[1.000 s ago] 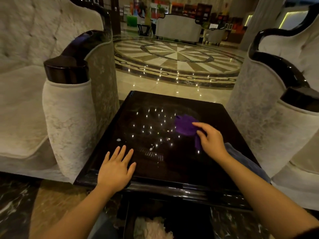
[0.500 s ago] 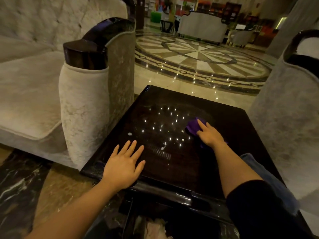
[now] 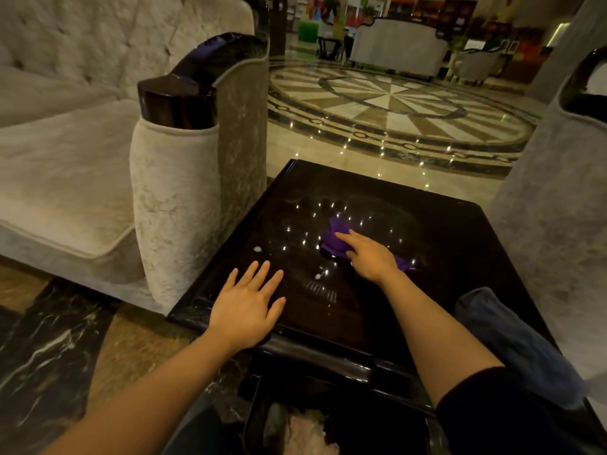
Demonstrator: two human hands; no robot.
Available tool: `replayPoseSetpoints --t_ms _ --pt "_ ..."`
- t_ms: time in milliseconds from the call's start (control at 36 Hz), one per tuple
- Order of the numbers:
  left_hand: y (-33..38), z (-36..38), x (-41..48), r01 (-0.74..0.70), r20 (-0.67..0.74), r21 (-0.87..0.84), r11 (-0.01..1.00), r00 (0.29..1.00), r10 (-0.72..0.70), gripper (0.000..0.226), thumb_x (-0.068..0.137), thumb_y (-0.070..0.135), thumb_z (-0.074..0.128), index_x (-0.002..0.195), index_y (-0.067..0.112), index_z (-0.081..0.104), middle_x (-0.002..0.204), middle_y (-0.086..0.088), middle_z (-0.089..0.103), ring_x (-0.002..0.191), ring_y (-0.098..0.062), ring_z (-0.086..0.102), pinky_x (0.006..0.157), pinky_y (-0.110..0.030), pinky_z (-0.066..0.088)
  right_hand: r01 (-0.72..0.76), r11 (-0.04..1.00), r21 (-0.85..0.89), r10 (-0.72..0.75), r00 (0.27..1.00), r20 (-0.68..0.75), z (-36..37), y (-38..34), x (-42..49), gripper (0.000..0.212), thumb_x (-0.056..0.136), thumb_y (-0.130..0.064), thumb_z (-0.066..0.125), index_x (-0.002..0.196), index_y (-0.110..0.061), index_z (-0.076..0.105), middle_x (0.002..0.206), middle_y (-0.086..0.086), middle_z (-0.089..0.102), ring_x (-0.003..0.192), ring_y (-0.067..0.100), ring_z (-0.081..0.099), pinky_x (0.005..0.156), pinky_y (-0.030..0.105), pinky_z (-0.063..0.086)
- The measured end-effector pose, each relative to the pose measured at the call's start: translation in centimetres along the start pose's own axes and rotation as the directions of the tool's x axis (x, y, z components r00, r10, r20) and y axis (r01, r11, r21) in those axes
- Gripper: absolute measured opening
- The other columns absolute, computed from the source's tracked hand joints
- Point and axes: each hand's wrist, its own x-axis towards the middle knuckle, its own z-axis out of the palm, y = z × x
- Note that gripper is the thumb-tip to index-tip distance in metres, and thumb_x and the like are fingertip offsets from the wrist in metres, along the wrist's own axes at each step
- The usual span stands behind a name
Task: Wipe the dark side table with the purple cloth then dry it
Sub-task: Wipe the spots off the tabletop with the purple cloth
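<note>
Mid-wipe, by the look of it. Right hand (image 3: 371,257) pressed flat on the purple cloth (image 3: 335,239), fingers extended and close together, pinning rather than gripping; cloth bunched near the middle of the dark side table (image 3: 476,231). Left hand (image 3: 248,307) spread wide, palm down on the near-left corner, holding nothing, apparently bracing.

Best done with even palm pressure and overlapping passes, cloth kept flat rather than balled. White foam spots (image 3: 258,248) to the left and just near the cloth (image 3: 320,275) not yet picked up: worth sweeping toward those next, then out to the raised rim. Likely well short of finished; drying not begun, judging by the grey-blue towel (image 3: 512,336) lying untouched along the near-right edge.

Glossy black top, streaked with arc-shaped smears and dotted with reflected ceiling lights, so residue hard to judge. Cream velvet sofa arm (image 3: 177,208) close on the left, another upholstered arm (image 3: 551,208) on the right. Far beyond, polished marble floor with a circular inlay (image 3: 394,106), more seating, dim warm light.
</note>
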Motion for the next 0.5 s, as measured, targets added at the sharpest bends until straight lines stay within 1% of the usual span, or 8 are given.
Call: replayPoseSetpoints --t_ms 167,250,361,500 --pt "0.0 0.0 -0.1 -0.002 0.028 -0.004 1.000 1.000 0.003 0.056 0.094 0.049 0.019 0.145 0.027 0.010 0.157 -0.002 0.007 0.144 -0.020 0.001 0.117 -0.042 0.002 0.159 0.987 0.020 -0.159 0.987 0.010 0.9 -0.8 -2.2 0.046 0.096 -0.016 0.043 0.137 -0.036 0.035 0.153 -0.004 0.028 0.139 0.020 0.027 0.111 0.036 0.029" --pt "0.0 0.0 -0.1 -0.001 0.033 -0.006 1.000 0.999 0.002 0.055 0.095 0.048 0.019 0.145 0.027 0.010 0.157 -0.003 0.007 0.144 -0.020 0.001 0.117 -0.042 0.002 0.219 0.975 0.032 -0.220 0.975 0.025 1.2 -1.1 -3.7 0.047 0.095 -0.015 0.045 0.135 -0.039 0.038 0.152 -0.007 0.030 0.139 0.018 0.028 0.109 0.035 0.032" --pt "0.0 -0.1 -0.1 -0.002 0.034 -0.004 1.000 0.999 0.002 0.055 0.095 0.048 0.020 0.145 0.026 0.011 0.157 -0.003 0.008 0.144 -0.020 0.002 0.117 -0.042 0.003 0.273 0.961 0.055 -0.276 0.959 0.064 1.4 -1.5 -6.4 0.050 0.094 -0.012 0.047 0.134 -0.041 0.039 0.151 -0.008 0.031 0.139 0.017 0.028 0.110 0.038 0.031" --pt "0.1 -0.2 -0.1 0.002 0.044 -0.005 1.000 0.999 -0.002 0.055 0.095 0.047 0.020 0.145 0.026 0.012 0.157 -0.003 0.009 0.144 -0.020 0.002 0.117 -0.042 0.004 0.339 0.938 0.079 -0.346 0.933 0.098 1.3 -2.2 -10.4 0.052 0.092 -0.008 0.050 0.133 -0.039 0.042 0.150 -0.008 0.033 0.139 0.013 0.028 0.113 0.034 0.028"
